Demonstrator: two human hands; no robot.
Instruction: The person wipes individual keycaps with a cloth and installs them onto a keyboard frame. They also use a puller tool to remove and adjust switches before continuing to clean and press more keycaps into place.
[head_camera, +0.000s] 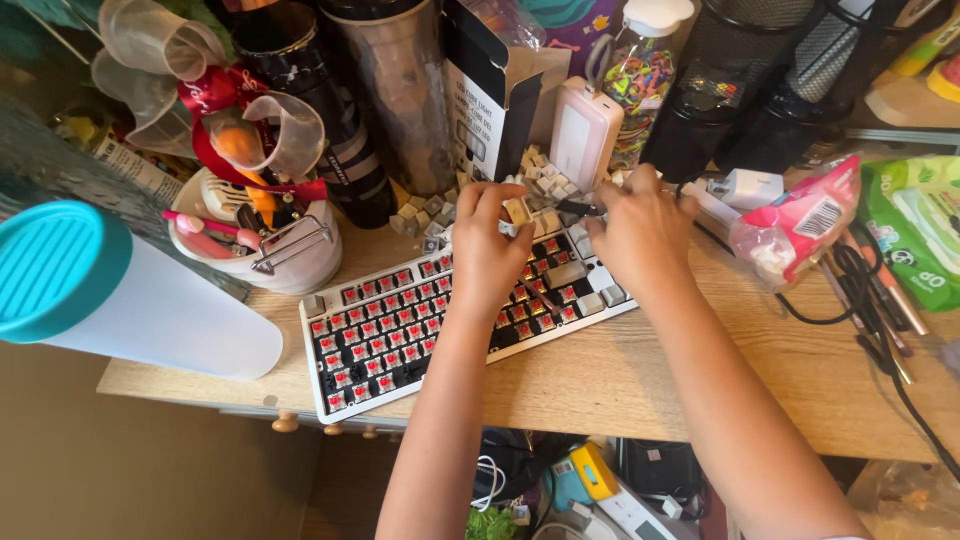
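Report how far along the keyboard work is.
Most keys are off: the keyboard shows bare red switches, and loose keycaps are piled behind it. The left hand pinches one beige cap; the right hand works beside it. A few caps remain at the right end.

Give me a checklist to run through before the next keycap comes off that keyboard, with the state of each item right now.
1. Keyboard lies flat on the desk: ok.
2. Left hand steadies the board at its far edge: ok.
3. Right hand holds the dark tool: ok, though its tip is hidden.
4. Tool seated on a cap: cannot tell, the fingers cover it.
5. Loose keycaps heaped clear of the board, behind it: ok.
6. Room around the hands: not ok, the pink power bank, white mug and pink bag crowd close.
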